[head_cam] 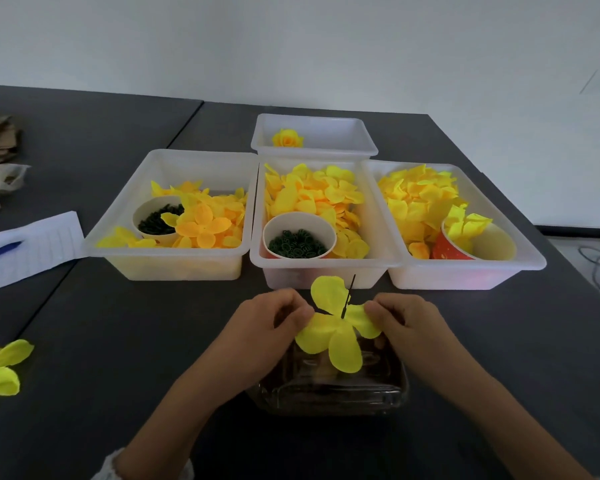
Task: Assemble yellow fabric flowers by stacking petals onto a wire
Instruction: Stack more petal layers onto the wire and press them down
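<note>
Yellow petal piece (pixel 336 327) sits threaded on the dark wire (pixel 347 296) at lower centre, left hand (pixel 267 323) and right hand (pixel 406 320) each pinching an edge. Better to keep both grips light and level, I'd say, sliding the cloth down squarely so the hole doesn't tear.

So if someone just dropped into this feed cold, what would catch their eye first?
Probably the bright yellow four-lobed fabric petal piece at centre front, threaded on a thin dark wire and pinched at its edges by the left hand and right hand. Behind it, three translucent white plastic bins heaped with yellow petals sit side by side, and a finished yellow fabric rose lies in a smaller bin at the back.
</note>
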A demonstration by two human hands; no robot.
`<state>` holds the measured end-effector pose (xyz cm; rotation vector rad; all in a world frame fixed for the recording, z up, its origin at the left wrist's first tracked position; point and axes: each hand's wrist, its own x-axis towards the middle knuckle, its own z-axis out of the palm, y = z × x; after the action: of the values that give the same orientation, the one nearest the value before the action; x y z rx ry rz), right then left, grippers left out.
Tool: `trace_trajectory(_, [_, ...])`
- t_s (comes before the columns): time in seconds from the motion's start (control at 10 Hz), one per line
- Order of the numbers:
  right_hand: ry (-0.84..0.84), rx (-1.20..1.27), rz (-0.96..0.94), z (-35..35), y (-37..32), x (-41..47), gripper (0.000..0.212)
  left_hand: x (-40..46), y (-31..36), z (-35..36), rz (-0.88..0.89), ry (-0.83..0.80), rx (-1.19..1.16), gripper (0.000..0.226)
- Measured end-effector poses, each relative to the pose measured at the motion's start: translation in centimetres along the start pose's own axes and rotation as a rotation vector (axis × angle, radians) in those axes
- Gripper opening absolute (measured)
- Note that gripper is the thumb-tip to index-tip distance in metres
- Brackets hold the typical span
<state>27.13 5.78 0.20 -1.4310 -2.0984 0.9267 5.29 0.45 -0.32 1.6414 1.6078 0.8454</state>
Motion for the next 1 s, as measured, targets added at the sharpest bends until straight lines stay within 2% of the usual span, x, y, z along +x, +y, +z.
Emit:
trace_trajectory(0.1, [0.09, -0.001, -0.054, -1.6, -0.6, 1.0, 0.053, -0.1, 1.2, -0.1, 0.093, 0.29, -0.148, 0.013])
trace_trajectory(0.2, [0.278, -0.003, -0.14, -3.6, -1.4, 3.6, 0.043, 0.1, 3.0, 0.6, 0.267, 0.318, -0.155, 0.022])
trace_trajectory(0.3, [0.372, -0.18, -0.21, -4.6, -1.7, 8.7, 0.018, 0.9, 4.1, 1.7, 0.284, 0.156, 0.063, 0.02])
trace_trajectory(0.4, [0.249, -0.341, -0.161, -4.3, -1.5, 14.3, 0.013, 1.7, 4.0, 2.8, 0.195, -0.027, 0.223, 0.016])
trace_trajectory(0.5, [0.029, -0.425, -0.177, -3.4, -1.1, 18.0, 0.01, 1.9, 3.0, 3.8, 0.134, -0.094, 0.148, 0.016])
trace_trajectory(0.6, [-0.062, -0.445, -0.124, -2.0, -1.1, 19.9, 0.034, 1.7, 2.4, 4.3, 0.082, -0.131, 0.04, 0.018])
trace_trajectory(0.7, [-0.041, -0.426, -0.036, -0.6, -1.4, 20.9, 0.049, 1.7, 2.1, 4.7, 0.079, -0.086, 0.085, 0.018])
trace_trajectory(0.8, [-0.046, -0.357, -0.031, 0.1, -2.0, 20.9, 0.049, 1.5, 2.2, 5.0, 0.098, -0.032, 0.152, 0.021])
trace_trajectory(0.9, [0.047, -0.285, -0.04, -0.7, -2.4, 20.3, 0.042, 1.3, 1.9, 4.9, 0.135, -0.018, 0.102, 0.023])
trace_trajectory(1.0, [0.101, -0.202, -0.009, -2.2, -2.7, 19.5, 0.028, 1.1, 2.0, 3.9, 0.121, -0.116, 0.024, 0.043])
